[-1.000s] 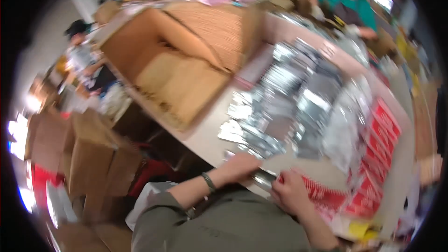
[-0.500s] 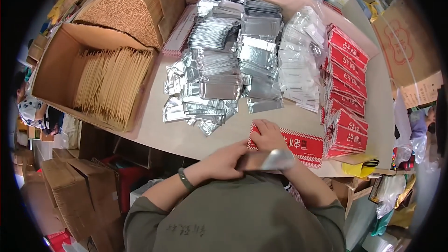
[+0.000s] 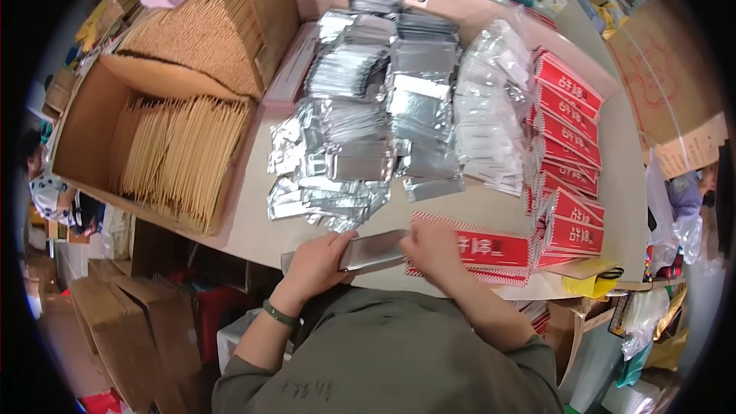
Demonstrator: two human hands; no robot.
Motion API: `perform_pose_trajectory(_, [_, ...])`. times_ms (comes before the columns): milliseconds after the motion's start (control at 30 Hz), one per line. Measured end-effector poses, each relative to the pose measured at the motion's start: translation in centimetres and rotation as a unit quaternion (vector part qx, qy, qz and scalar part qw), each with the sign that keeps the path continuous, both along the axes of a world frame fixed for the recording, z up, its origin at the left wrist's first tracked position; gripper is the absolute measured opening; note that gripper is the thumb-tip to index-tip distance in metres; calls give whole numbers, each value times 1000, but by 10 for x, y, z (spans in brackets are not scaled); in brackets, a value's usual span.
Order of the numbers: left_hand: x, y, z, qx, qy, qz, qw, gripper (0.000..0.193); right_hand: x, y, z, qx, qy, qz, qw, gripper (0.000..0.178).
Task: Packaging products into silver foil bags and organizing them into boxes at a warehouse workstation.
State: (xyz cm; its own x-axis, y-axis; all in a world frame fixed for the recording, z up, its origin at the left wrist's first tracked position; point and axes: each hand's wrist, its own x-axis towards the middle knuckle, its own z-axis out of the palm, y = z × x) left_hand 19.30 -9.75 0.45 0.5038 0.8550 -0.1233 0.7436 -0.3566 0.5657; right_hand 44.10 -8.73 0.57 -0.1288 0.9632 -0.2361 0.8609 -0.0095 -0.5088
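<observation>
On the near side of the silver pile (image 3: 356, 115), the left hand (image 3: 316, 262) grips a silver packet (image 3: 376, 251) whose right end the right hand (image 3: 435, 249) pinches, apparently a positioning step, next calling for steady control.

Glossy silver-grey foil pouch (image 3: 374, 252) between left hand (image 3: 316, 262) and right hand (image 3: 434, 248). Beyond the grip, mirror-silver foil packets (image 3: 422, 100); further right, milky translucent plastic sleeves (image 3: 491, 126). Just right of the grip, red paper packets (image 3: 491, 249) with white lettering and red-and-white patterned edging. Left of it, golden-tan wooden sticks (image 3: 184, 161) in a brown cardboard box (image 3: 84, 130). Nearest the wearer, an olive-green shirt (image 3: 399, 353).
</observation>
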Motion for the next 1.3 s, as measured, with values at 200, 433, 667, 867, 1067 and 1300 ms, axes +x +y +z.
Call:
perform_pose_trajectory(200, [22, 28, 2, 103, -61, -84, 989, 65, -12, 0, 4, 50, 106, 60, 991, 22])
perform_pose_trajectory(433, [24, 64, -17, 112, -159, -21, 981, 51, 126, 70, -30, 331, -159, -60, 928, 18])
perform_pose_trajectory(667, [-104, 66, 12, 343, -21, 320, 883, 20, 103, 39, -9, 289, -100, -27, 952, 15])
perform_pose_trajectory(867, [-130, 69, -5, 225, 206, 280, 910, 11, -12, 80, -10, 263, 56, 132, 954, 13])
perform_pose_trajectory(1067, [-108, 78, -38, 214, 129, 442, 861, 15, -55, 100, -23, 283, 49, 130, 949, 12])
perform_pose_trajectory(1300, [-114, 64, -62, 153, 127, 376, 905, 9, -50, 96, -40, 416, 22, 161, 894, 16])
